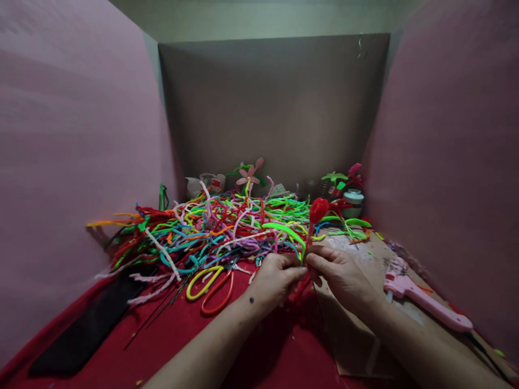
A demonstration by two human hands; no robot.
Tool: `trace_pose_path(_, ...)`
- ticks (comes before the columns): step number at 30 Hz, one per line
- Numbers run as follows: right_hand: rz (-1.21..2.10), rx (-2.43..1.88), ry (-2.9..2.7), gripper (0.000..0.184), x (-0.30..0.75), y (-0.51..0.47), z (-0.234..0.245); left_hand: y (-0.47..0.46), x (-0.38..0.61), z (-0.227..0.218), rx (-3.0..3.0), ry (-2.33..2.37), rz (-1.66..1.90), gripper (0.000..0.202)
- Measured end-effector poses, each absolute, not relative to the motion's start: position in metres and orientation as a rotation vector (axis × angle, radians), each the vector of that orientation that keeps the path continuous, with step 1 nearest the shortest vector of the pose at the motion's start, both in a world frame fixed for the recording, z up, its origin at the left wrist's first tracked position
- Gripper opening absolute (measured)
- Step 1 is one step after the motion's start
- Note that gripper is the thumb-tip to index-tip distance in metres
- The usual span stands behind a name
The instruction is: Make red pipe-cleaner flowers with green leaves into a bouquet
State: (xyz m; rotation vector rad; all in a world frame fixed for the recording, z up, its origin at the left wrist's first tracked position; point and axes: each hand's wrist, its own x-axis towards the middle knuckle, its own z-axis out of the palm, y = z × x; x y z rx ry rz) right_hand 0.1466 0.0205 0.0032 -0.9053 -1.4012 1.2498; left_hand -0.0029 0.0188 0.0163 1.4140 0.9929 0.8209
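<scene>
A red pipe-cleaner flower (319, 209) stands upright between my hands, its reddish stem running down into my fingers. My left hand (273, 281) pinches the lower stem together with the base of a bright green pipe-cleaner leaf (287, 231), which arcs up to the left. From the other side, my right hand (338, 273) has its thumb and fingertips closed at the same spot on the stem. Fingers partly hide the join. More red fuzzy material shows below my hands. Just left of them lie scissors (206, 283) with one yellow and one red handle.
Behind my hands spreads a tangled heap of coloured pipe cleaners (227, 227). A pink glue gun (430, 302) rests on the cardboard (348, 346) at right. At left is a flat black object (85, 329) on the red cloth (267, 351). Finished-looking flowers (248, 175) and a jar (353, 201) stand behind.
</scene>
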Motion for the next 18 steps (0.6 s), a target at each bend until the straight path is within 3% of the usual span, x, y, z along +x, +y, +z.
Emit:
trace_pose_path(6,1.088,-1.128,-1.376,0.028,0.159,0.03,0.003,0.028,-0.005,0.007,1.341,1.07,0.98,0.018)
trace_pose_path(9,0.841,-1.435,-1.442,0.03,0.18,0.05,0.011,0.03,-0.004,0.004,1.332,1.022,1.007,0.017)
trace_pose_path(15,0.424,-1.958,-1.476,0.004,0.239,0.116,0.033,0.028,-0.004,0.007,1.277,0.989,1.086,0.015)
trace_pose_path(18,0.32,-2.21,-1.492,0.022,0.248,0.135,0.032,0.028,-0.006,0.007,1.242,0.932,1.13,0.016)
